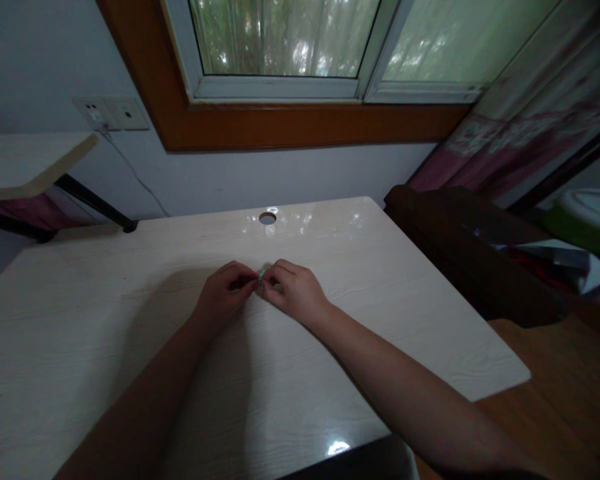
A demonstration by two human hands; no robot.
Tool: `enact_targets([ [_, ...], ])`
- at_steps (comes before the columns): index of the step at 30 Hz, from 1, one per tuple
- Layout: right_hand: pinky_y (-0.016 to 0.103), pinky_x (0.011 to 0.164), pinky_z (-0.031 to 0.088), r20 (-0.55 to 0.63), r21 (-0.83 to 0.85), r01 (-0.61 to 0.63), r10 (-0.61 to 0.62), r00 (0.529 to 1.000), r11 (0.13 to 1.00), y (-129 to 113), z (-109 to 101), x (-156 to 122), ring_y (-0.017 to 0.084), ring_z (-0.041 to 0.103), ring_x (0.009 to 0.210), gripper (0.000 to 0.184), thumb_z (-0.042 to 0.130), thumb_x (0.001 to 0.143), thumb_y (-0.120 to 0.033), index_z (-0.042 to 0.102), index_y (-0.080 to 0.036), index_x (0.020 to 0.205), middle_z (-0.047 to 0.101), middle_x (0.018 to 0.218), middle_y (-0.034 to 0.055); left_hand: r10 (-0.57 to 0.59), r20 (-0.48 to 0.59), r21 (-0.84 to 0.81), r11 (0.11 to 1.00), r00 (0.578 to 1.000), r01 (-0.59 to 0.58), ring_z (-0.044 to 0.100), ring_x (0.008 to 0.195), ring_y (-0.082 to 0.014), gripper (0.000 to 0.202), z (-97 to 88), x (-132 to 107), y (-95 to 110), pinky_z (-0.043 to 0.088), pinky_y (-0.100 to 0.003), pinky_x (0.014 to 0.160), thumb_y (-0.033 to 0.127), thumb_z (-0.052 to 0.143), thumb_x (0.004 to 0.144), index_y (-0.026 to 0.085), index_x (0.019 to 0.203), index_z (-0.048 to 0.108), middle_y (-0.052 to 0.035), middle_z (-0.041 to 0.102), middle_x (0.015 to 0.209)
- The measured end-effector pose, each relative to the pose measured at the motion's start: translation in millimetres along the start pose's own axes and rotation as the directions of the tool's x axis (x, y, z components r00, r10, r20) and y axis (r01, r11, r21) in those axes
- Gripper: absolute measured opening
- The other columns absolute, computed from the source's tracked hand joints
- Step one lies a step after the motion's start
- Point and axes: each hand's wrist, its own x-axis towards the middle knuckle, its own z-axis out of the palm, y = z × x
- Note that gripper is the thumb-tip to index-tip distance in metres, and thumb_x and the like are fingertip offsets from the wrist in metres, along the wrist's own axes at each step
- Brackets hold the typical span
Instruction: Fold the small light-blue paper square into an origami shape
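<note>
My left hand (225, 293) and my right hand (295, 292) meet at the middle of a pale wooden desk (130, 347). Both are closed in a pinch, fingertips touching. Between them shows a tiny teal object (261, 275), too small to name. Both hands grip it, and most of it is hidden by the fingers. Both forearms stretch over the desk from the near edge.
A round cable hole (267, 218) lies in the desk near its far edge. A dark chair or bench (460, 253) stands to the right. A shelf (25, 163) sticks out at the left, below wall sockets (113, 113). A window (290, 47) is above.
</note>
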Motion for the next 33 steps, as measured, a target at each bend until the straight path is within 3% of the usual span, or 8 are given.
enact_targets([
  [22, 0.023, 0.069, 0.046, -0.006, 0.023, 0.001, -0.001, 1.0, 1.0, 1.3, 0.9, -0.4, 0.013, 0.06, 0.073, 0.006, 0.058, 0.085, -0.02, 0.064, -0.018, 0.083, 0.063, 0.081, 0.0032, -0.032, -0.027, 0.024, 0.999, 0.999, 0.033, 0.065, 0.076, -0.0157, 0.013, -0.2, -0.7, 3.5, 0.053, -0.027, 0.07, 0.032, 0.065, 0.084, 0.02, 0.088, 0.066, -0.0033, 0.068, 0.084],
  [33, 0.024, 0.068, 0.046, 0.0, 0.013, 0.009, -0.009, 1.0, 1.0, 0.5, 0.0, 1.1, 0.013, 0.06, 0.072, 0.005, 0.059, 0.084, -0.02, 0.064, -0.017, 0.083, 0.064, 0.081, 0.0036, -0.046, 0.003, 0.002, 0.999, 0.999, 0.046, 0.064, 0.078, -0.0164, 0.009, -0.8, -0.5, 1.7, 0.053, -0.028, 0.07, 0.026, 0.064, 0.084, 0.019, 0.087, 0.067, -0.0041, 0.067, 0.084],
])
